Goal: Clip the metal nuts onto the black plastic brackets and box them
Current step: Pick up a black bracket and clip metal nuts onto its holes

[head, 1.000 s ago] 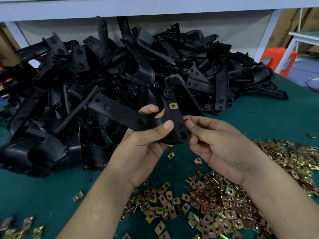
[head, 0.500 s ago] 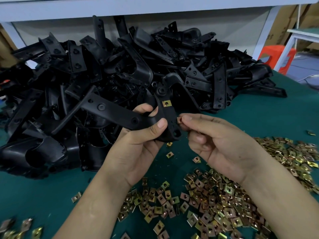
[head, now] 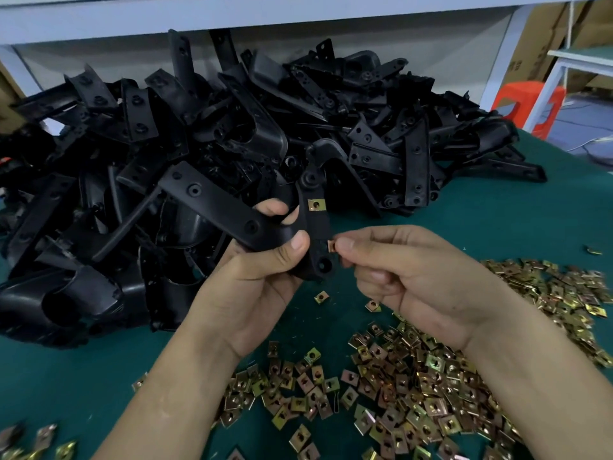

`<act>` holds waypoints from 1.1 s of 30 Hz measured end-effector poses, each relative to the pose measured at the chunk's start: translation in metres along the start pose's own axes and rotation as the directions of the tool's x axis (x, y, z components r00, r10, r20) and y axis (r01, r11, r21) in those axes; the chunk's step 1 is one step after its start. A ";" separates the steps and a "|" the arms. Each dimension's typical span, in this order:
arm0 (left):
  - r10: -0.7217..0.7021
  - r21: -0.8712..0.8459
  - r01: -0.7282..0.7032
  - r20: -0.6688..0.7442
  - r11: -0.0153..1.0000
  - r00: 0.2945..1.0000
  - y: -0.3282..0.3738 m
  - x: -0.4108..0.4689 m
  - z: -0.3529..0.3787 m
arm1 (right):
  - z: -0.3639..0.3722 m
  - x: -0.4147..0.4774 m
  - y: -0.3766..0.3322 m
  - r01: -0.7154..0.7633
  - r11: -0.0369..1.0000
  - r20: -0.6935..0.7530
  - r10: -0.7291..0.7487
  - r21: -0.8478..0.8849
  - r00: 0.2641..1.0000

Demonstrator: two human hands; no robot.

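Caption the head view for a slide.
The left hand holds a black bracket; the right hand pinches a metal nut by its edge.

Right hand (head: 428, 280) eased back, nut (head: 331, 246) now showing (beside the bracket (head: 215, 202)).

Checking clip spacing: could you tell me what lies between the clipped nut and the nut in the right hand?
Head view: only bare black plastic of the held bracket lies between the clipped nut and the pinched nut.

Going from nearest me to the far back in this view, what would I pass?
Loose metal nuts → left hand beside right hand (pinching a nut) → held bracket → pile of black brackets → white shelf.
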State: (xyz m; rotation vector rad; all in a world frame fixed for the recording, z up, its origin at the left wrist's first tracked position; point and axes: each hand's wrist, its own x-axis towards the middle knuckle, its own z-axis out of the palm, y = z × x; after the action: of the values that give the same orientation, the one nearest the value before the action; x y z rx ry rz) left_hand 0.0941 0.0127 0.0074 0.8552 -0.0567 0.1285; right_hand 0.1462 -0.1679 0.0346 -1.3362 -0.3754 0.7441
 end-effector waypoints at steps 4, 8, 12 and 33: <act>0.021 0.017 -0.022 0.023 1.000 1.000 -0.003 0.000 0.001 | 0.007 0.002 0.004 -0.028 0.975 -0.042 0.039 0.220 0.998; 0.057 0.074 -0.058 0.020 0.996 0.998 -0.005 -0.001 0.003 | 0.015 0.003 0.008 -0.018 0.974 -0.098 0.041 0.227 0.994; 0.094 0.106 -0.087 -0.055 0.990 0.994 -0.011 0.000 0.005 | 0.020 0.004 0.013 0.031 0.980 -0.180 0.005 0.195 0.984; 0.026 0.273 -0.024 -0.004 0.962 1.000 -0.023 -0.012 0.031 | -0.009 -0.023 -0.028 0.037 0.988 -0.250 -0.075 -0.153 0.965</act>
State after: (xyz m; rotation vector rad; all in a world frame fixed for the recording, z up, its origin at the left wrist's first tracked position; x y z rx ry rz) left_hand 0.0859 -0.0266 0.0088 1.1299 -0.0430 0.1660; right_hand 0.1434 -0.1917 0.0634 -1.5339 -0.2648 0.4959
